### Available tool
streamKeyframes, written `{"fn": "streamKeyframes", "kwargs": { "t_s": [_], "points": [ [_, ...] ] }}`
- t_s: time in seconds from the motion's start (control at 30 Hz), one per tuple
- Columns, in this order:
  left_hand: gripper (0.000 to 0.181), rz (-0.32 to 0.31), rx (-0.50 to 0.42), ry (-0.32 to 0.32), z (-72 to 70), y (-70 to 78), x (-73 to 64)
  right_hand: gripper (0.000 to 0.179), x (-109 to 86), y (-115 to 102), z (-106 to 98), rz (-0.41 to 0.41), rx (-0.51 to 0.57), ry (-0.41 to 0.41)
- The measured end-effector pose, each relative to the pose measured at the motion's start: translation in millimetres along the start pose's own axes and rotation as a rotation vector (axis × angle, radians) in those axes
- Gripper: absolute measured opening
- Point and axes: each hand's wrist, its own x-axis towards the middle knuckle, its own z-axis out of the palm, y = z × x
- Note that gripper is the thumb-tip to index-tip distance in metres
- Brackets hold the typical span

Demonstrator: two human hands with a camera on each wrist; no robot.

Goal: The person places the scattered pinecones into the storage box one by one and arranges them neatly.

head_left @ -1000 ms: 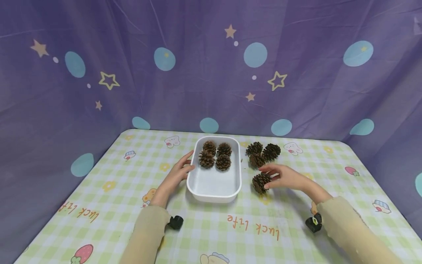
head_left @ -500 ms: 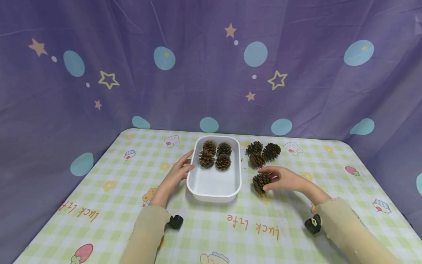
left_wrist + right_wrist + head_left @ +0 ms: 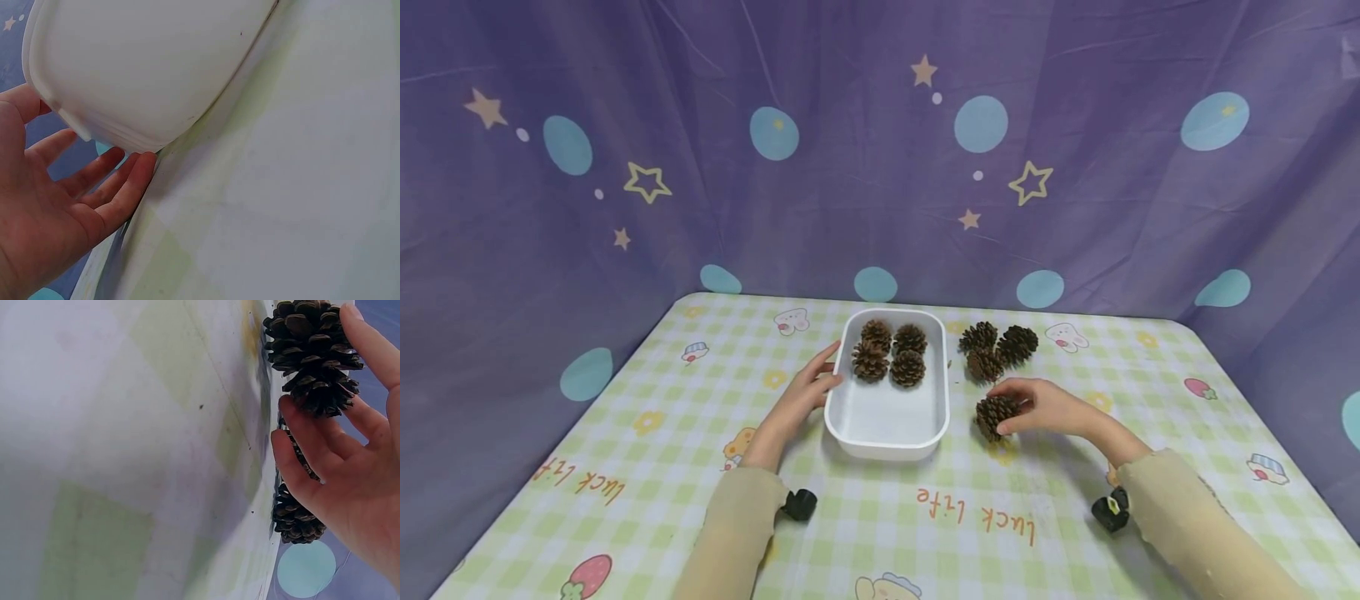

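Observation:
In the head view a white rectangular tray [image 3: 887, 452] holds several brown pine cones [image 3: 908, 368] at its far end. My left hand [image 3: 801, 400] lies along the tray's left side, thumb at the rim and fairly straight fingers against the outer wall. The left wrist view has these fingertips [image 3: 147, 159] under the tray's rim. To the right of the tray, my right hand [image 3: 1045, 406] holds a single pine cone [image 3: 994, 418] between thumb and fingers, close over the tablecloth. From the right wrist, the thumb [image 3: 369, 344] sits on one side of this cone [image 3: 312, 353], fingers on the other.
Behind the right hand, three more pine cones [image 3: 985, 364] lie clustered on the cloth. A green checked tablecloth [image 3: 865, 533] with printed figures covers the table. A purple patterned curtain [image 3: 880, 217] hangs along the back and sides. Each wrist carries a small black camera [image 3: 801, 504].
My right thumb and fingers have settled further round the near pine cone, which has shifted very slightly to the right. The left hand and tray stay in place.

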Motion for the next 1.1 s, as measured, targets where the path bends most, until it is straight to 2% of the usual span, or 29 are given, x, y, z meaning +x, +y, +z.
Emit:
{"fn": "streamKeyframes", "kwargs": {
  "t_s": [0.2,0.57,1.1],
  "points": [
    [0.061,0.011,0.016,0.013,0.1,-3.0,1.3,0.052,-1.2,-13,1,-0.001,-0.033,0.043],
    [0.061,0.010,0.011,0.010,0.5,0.1,-0.7,0.058,5.4,-3,-1,-0.018,-0.067,0.062],
    [0.061,0.019,0.014,0.010,-0.3,-2.0,0.9,0.059,9.6,-14,0,-0.036,-0.091,0.135]
  ]
}}
